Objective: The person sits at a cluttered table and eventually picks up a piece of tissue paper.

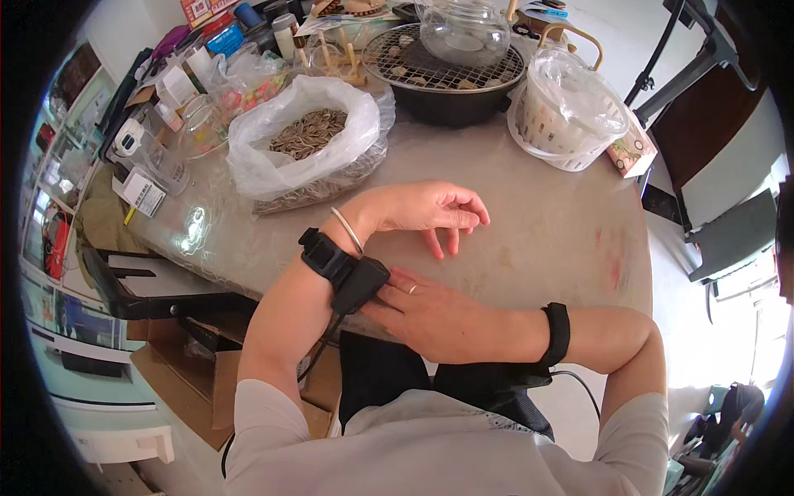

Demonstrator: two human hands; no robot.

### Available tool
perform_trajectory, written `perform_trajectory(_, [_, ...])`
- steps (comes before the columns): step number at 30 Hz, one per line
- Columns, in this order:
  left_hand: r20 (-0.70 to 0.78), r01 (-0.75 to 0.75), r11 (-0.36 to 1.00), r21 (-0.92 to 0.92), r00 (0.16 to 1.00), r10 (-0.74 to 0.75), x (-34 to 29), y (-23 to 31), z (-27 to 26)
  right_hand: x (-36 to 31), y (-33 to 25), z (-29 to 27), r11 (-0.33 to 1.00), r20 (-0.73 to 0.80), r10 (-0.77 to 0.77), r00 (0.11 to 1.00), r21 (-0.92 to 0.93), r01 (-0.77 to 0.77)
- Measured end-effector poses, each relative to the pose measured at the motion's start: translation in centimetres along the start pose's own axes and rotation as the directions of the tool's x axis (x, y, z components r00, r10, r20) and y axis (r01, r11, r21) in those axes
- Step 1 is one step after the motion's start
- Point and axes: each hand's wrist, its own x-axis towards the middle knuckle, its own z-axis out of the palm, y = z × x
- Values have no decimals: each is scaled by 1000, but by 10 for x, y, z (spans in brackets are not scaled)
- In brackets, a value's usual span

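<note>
From my remote seat, I see the right hand [451, 321] touching the black box [361, 286] at the left wrist; whether it pinches, I cannot tell. The box looks light, stiff, smooth: best held by its sides. Beyond, the left hand [434, 208] hangs loosely parted, empty.

No words legible. White box [145, 194] by left edge of bench [562, 223]: rows of dark print, too small to read. Red box [198, 10] near far left corner: pale lettering, blurred. Clear bottle [168, 168] near left edge: faint marking, unreadable.
</note>
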Motion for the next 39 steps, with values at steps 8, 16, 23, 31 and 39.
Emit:
perform_trajectory(8, [0,-4,1000,28,1000,4,1,0,-4,2,4,0,1000,-3,-8,1000,-13,8])
perform_trajectory(16, [-8,-15,999,52,1000,16,-1,1,-1,4,0,-3,1000,11,4,1000,20,-4])
perform_trajectory(23, [-13,-36,996,83,999,37,-1,4,0,4,0,-7,1000,25,-6,1000,19,6])
perform_trajectory(31, [2,-53,997,55,999,53,0,-1,-2,3,4,7,1000,-14,-11,1000,-23,10])
perform_trajectory(39, [4,-53,996,67,999,53,0,-1,-2,2,1,-1,1000,-5,7,1000,9,-7])
